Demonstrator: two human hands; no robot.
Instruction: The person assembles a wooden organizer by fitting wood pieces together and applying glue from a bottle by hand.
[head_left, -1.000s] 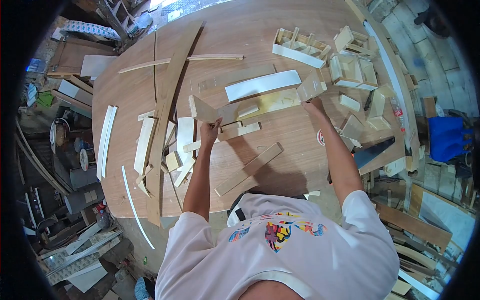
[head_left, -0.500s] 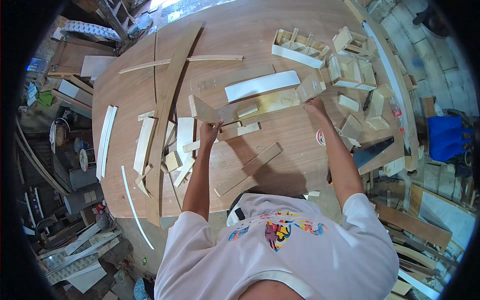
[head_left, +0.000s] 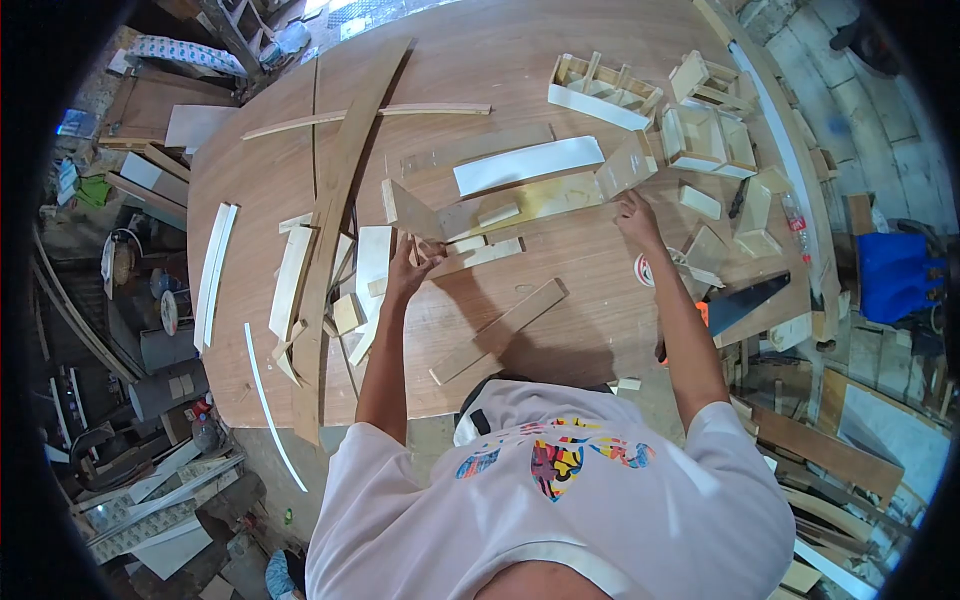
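Wooden frame [head_left: 560, 199] on cluttered table [head_left: 465, 80].

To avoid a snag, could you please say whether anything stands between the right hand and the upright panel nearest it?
Nothing visible does: the right hand is close to the upright panel, near its lower edge; whether they touch is unclear.

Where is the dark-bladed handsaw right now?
In the head view, the orange-handled handsaw with a dark blade lies on the right side of the brown wooden table, just right of the person's bare right forearm.
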